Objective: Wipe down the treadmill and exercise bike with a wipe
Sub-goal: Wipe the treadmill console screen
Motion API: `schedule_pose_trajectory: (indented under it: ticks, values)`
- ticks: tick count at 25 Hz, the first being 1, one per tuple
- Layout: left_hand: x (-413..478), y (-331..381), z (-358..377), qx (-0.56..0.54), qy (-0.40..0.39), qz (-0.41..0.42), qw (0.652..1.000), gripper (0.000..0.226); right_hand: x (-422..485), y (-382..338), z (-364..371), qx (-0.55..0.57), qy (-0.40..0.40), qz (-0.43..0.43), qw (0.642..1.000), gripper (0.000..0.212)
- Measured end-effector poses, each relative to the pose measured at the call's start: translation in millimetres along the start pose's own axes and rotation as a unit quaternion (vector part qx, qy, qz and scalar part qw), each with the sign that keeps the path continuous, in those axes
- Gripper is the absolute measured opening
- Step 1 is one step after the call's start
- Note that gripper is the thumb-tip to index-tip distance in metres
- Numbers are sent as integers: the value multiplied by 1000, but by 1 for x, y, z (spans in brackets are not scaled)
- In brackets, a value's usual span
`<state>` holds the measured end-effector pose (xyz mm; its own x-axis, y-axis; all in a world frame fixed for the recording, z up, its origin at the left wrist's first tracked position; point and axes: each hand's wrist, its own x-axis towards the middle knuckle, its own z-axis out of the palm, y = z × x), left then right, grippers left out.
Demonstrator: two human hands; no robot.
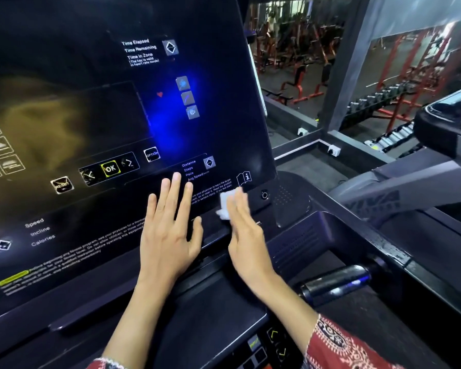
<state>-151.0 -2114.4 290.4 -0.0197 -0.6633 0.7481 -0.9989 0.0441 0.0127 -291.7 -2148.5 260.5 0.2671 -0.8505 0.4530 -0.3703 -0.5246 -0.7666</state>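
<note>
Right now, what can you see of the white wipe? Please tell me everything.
The wipe is a small white piece, thin and soft-looking like tissue, slightly crumpled. Only its left part shows. The rest is hidden under the right hand, whose straight fingers press it against the lower right corner of the treadmill's dark console. The left hand is spread out beside it and does not touch it.
</note>
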Motion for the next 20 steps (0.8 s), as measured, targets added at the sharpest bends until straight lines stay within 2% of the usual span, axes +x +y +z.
schedule_pose_trajectory:
  ticks: [2,4,7,9,14,18,20]
  values:
    - [0,-1,-3,-23,0,0,1000,57,0,-10,-6,56,-5,-48,997,48]
    - [0,-1,-7,-70,6,-8,997,57,10,-20,-19,89,26,-53,994,31]
    - [3,-1,-12,-141,6,3,990,54,22,-30,-33,119,9,-39,992,20]
    - [7,2,-14,-160,7,28,987,45,25,-34,-35,164,-27,9,986,21]
    - [12,10,-9,-178,8,22,984,24,30,-31,-36,239,25,56,969,18]
    - [12,10,-8,-175,33,-3,984,21,32,-32,-45,327,-45,62,942,50]
    - [12,10,-9,-171,34,-5,985,23,38,-33,-49,321,-19,59,945,46]
